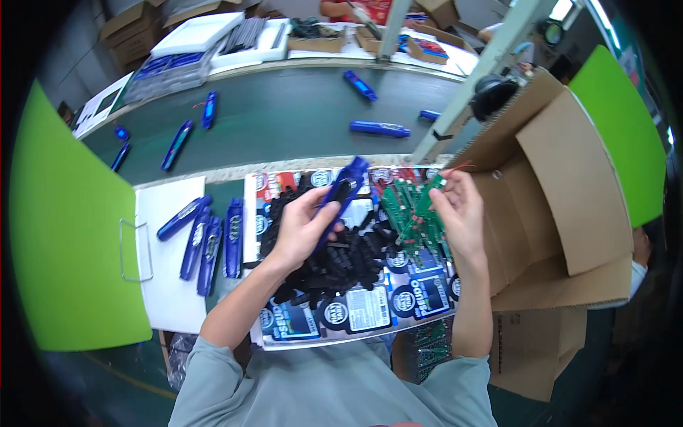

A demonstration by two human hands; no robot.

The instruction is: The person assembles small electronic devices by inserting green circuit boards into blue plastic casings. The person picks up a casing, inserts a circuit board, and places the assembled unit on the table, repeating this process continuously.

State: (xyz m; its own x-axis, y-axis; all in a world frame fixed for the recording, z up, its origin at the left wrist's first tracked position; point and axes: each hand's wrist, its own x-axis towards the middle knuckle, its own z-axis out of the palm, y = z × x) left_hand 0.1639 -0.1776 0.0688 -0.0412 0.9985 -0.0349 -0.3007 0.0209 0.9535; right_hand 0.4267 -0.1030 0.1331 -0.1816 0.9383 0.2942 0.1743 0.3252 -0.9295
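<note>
My left hand (306, 224) is closed round a long blue plastic casing (348, 186), tilted up and to the right, with a dark part showing in its face. Between the thumb and fingers of my right hand (461, 213) is a narrow green circuit board (429, 203) with a thin red wire at its top. That hand is over a heap of green circuit boards (402, 213). Below my left hand lies a pile of small black plastic parts (345, 267). Several blue casings (233, 238) rest to the left of the pile.
A printed sheet (356, 313) covers the work surface under the parts. Beyond runs a green conveyor belt (277, 114) carrying scattered blue casings (380, 129). An open cardboard box (530, 206) stands on the right, and a green panel (78, 235) on the left. A metal post (462, 99) rises beyond my right hand.
</note>
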